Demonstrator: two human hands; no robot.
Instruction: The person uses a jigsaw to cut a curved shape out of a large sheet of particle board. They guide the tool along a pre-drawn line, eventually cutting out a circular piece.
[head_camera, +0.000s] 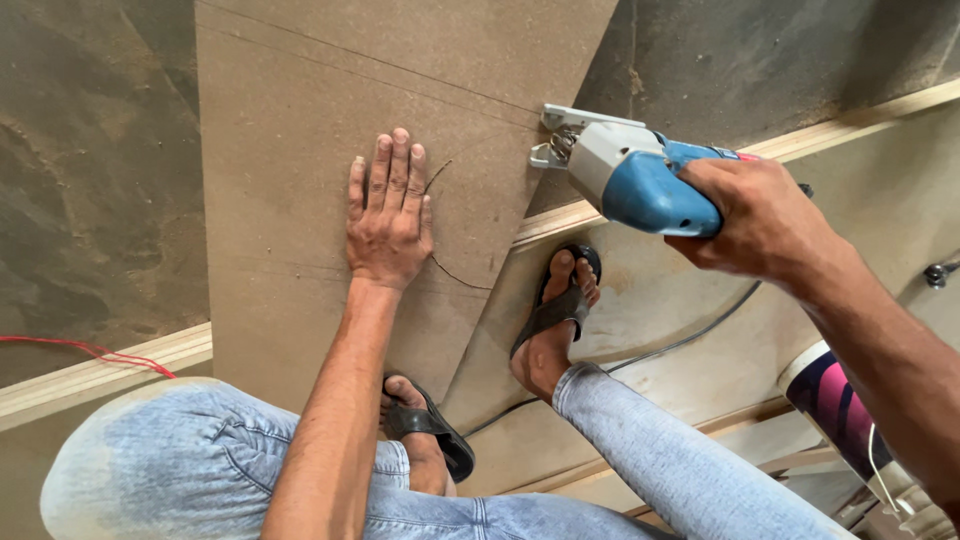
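My left hand (388, 213) lies flat, fingers together, on a large brown fibreboard sheet (290, 120) that carries thin pencil lines and a curved drawn line by the hand. My right hand (762, 218) grips the handle of a blue and grey jigsaw (625, 170), held just past the sheet's slanted right edge, its metal base plate at the edge. My feet in black sandals (558, 300) stand on a lower board, one beside the sheet and one under my knee.
A black power cable (690, 340) runs across the lower pale board (900, 190). A red wire (90, 350) lies at the left on the concrete floor (90, 200). Wooden battens edge the boards. A pink and dark tube (835, 405) stands at lower right.
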